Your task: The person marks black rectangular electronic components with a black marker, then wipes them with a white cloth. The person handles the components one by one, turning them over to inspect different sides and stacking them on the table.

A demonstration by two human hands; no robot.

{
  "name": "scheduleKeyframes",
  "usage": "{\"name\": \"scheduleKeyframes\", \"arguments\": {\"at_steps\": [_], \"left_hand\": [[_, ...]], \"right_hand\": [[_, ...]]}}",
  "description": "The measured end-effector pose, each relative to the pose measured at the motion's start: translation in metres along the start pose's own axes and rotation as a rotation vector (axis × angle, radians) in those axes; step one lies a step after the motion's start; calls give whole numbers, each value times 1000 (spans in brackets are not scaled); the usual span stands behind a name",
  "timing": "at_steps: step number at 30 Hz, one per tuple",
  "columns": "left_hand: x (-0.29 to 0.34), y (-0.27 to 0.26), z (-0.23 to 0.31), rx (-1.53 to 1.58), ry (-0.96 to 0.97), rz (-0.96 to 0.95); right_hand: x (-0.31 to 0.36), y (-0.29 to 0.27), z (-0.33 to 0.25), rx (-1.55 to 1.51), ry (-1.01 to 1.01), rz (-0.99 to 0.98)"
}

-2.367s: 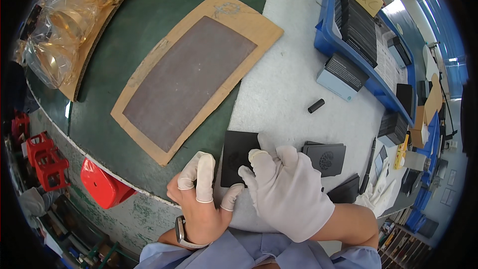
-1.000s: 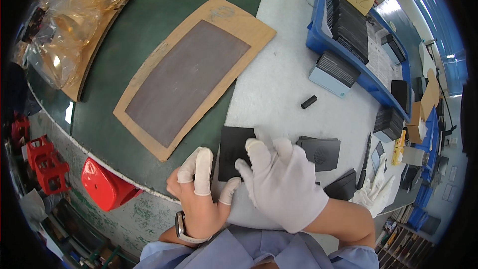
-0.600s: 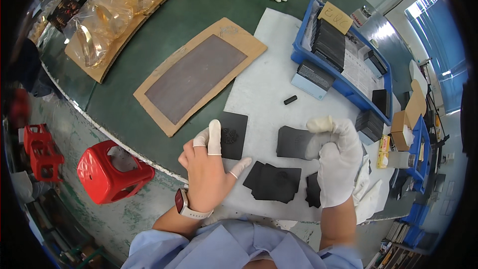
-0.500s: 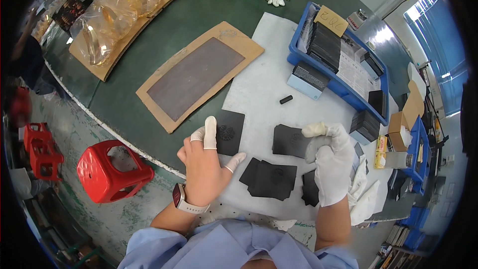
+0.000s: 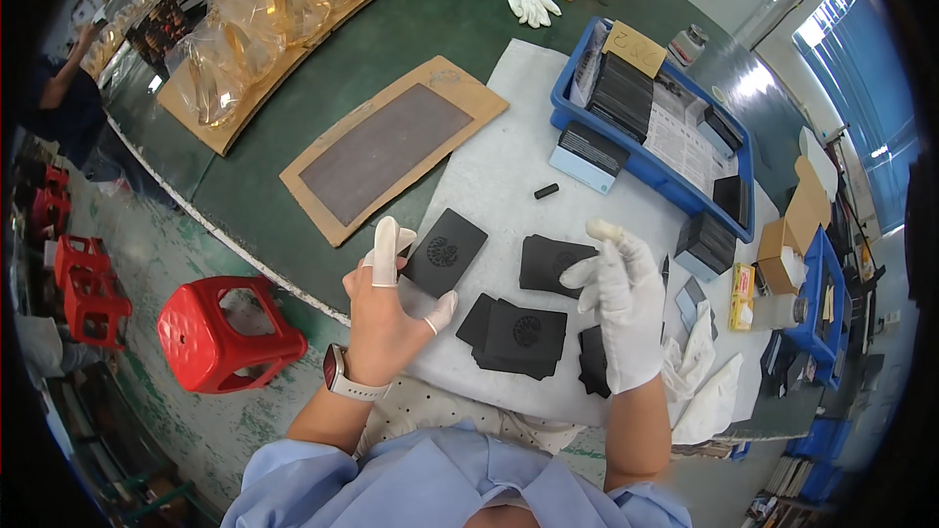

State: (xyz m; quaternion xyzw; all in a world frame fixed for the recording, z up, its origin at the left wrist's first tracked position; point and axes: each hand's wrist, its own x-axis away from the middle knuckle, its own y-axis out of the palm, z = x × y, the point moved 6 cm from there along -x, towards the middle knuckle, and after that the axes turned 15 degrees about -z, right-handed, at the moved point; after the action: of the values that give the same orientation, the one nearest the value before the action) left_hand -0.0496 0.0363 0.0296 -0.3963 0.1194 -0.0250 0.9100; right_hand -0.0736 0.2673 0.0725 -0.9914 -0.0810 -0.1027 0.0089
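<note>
My left hand [image 5: 383, 308], with pale finger cots on the thumb and fingers, is closed on a black card [image 5: 445, 251] bearing a round dark emblem. The card sits tilted between thumb and fingers, over the white sheet. Over the right side of the sheet is my right hand [image 5: 626, 303] in a white glove, its fingers bent but apart, with nothing visible in them. Its thumb is next to a stack of black cards [image 5: 548, 264]. Nearer me is a fanned stack of black cards [image 5: 514, 337]; more black cards [image 5: 593, 357] are partly covered by the glove.
A blue tray [image 5: 657, 173] of black cards stands far right, with a box of cards [image 5: 589, 156] beside it. A small black cylinder [image 5: 546, 192] lies on the white sheet [image 5: 489, 161]. Cardboard with a dark panel [image 5: 386, 152] is far left. A red stool [image 5: 230, 332] stands left.
The black card at my left hand has turned clockwise and tilted. My right hand's fingers have spread from a pinch. The whole view has shifted slightly.
</note>
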Motion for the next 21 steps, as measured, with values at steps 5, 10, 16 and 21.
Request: {"name": "scheduleKeyframes", "arguments": {"at_steps": [5, 10, 16, 21], "left_hand": [[6, -11, 10, 84, 139, 47], [13, -20, 35, 163, 381, 49], [17, -14, 46, -46, 262, 16], [25, -7, 43, -28, 281, -59]], "right_hand": [[-10, 21, 0, 169, -37, -20], [-11, 56, -4, 238, -52, -296], [-3, 63, -2, 29, -9, -222], [3, 62, 1, 185, -122, -195]]}}
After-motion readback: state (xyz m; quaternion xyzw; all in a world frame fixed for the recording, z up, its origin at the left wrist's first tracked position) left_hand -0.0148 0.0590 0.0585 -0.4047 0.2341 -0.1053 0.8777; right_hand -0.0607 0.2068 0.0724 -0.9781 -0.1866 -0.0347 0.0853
